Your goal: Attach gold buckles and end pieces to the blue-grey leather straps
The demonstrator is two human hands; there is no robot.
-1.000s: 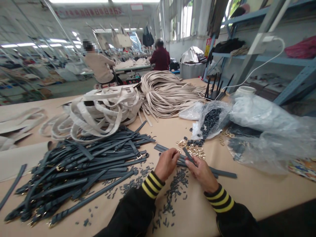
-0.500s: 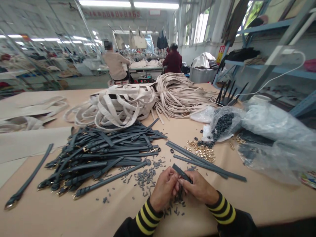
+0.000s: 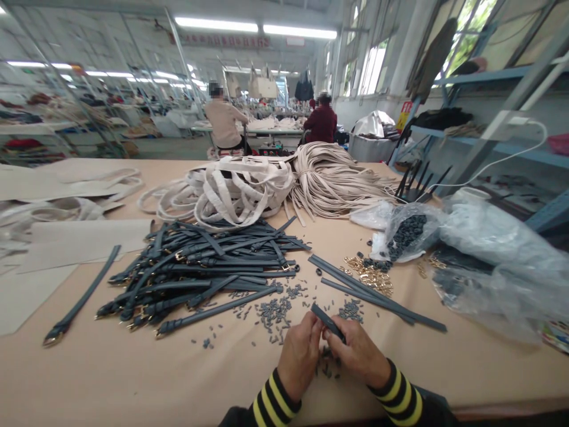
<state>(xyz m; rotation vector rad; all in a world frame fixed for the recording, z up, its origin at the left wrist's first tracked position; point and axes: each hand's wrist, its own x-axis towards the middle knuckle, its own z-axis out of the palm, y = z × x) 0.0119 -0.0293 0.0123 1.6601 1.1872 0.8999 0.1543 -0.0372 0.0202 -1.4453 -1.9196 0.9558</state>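
Observation:
A dark grey strap [image 3: 326,321] is held up between my two hands, near the front of the table. My right hand [image 3: 358,351] is closed on it, thumb and fingers pinching the strap. My left hand [image 3: 301,351] is closed at its other side, fingertips bent against the strap; what lies between them is hidden. Small dark grey offcuts [image 3: 328,363] lie under my hands, and another scatter of bits [image 3: 273,311] is just to the left. Two or more loose straps [image 3: 362,290] and a heap of gold buckles [image 3: 368,276] lie beyond my right hand.
A pile of dark buckled straps [image 3: 200,273] fills the left middle, with one single strap [image 3: 84,296] apart. Behind are beige webbing [image 3: 240,193] and a bundle of beige strips [image 3: 333,178]. Plastic bags [image 3: 498,249] stand right. Two people [image 3: 226,121] sit at the back.
The view has shifted, so the table's contents sit a little further right. My hands still hold the strap, with the left fingers drawn in more upright against it.

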